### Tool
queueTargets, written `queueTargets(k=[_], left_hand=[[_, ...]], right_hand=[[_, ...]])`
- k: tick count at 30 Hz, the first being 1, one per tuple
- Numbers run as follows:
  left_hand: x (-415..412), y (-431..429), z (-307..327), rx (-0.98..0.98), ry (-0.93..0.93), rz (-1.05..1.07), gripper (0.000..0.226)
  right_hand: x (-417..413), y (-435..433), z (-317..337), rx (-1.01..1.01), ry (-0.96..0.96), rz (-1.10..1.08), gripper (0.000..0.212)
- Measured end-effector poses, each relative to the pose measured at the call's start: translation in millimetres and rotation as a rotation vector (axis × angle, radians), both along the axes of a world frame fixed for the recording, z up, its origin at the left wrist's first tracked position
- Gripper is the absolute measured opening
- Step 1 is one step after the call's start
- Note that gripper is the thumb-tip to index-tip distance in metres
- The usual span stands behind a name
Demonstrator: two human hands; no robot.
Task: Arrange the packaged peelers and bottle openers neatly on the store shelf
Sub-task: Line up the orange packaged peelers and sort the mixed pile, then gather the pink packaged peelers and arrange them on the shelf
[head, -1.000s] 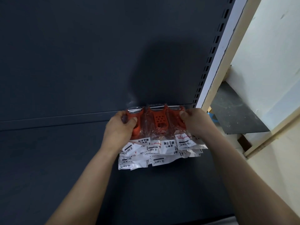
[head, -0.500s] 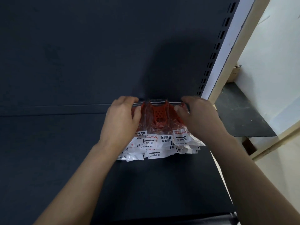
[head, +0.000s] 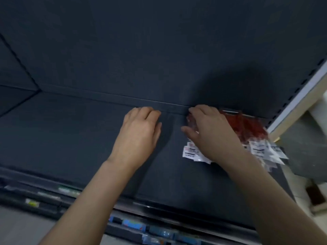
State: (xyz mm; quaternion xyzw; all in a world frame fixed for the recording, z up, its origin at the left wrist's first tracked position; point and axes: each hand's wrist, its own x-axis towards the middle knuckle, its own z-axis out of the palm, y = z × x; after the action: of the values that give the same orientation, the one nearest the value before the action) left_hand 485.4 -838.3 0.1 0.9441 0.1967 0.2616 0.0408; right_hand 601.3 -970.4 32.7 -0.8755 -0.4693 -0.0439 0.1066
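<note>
**Shelf stock: one batch set at the far right, not yet squared**

Item: red packets (head: 247, 126), a fanned pile in clear bags with the white label ends toward the near edge. They are too blurred to tell whether they are peelers or openers.

Location: far right corner of the shelf (head: 70, 138). The red ends lie against the back panel (head: 159, 50), just beside the slotted upright (head: 292, 96).

Right hand (head: 210, 133): lies on the left half of the pile. Its fingers (head: 196, 110) bend over the far left corner and the thumb sits at the left side, a light clasp that appears to press the pile down and back. Labels show at the hand's near left, and most of the red shows to its right.

Left hand (head: 139, 133): rests on bare shelf to the left of the pile, apart from it. The fingers are loosely curled and hold nothing.

Progress, by judgement: this one batch is on the shelf and back against the panel. The labels splay unevenly, so the squaring looks unfinished. Only this batch shows; any further stock is out of sight.

Near edge: price rail (head: 132, 225), tags blurred.
</note>
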Motion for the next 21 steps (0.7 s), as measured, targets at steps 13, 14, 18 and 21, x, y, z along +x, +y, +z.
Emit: queueTargets(k=[13, 14, 18, 21], left_hand=[[-233, 128, -2, -0.023, -0.11, 0.267, 0.035], [-251, 138, -3, -0.024, -0.115, 0.288, 0.036], [-322, 170, -5, -0.019, -0.111, 0.411, 0.04], [-367, 191, -6, -0.027, -0.093, 0.506, 0.042]], right_hand=[[-202, 164, -1, -0.04, 0.022, 0.318, 0.049], [-217, 178, -1, -0.042, 0.017, 0.341, 0.05], [-274, 226, -6, -0.024, 0.032, 0.45, 0.055], [-310, 261, -9, -0.012, 0.043, 0.536, 0.053]])
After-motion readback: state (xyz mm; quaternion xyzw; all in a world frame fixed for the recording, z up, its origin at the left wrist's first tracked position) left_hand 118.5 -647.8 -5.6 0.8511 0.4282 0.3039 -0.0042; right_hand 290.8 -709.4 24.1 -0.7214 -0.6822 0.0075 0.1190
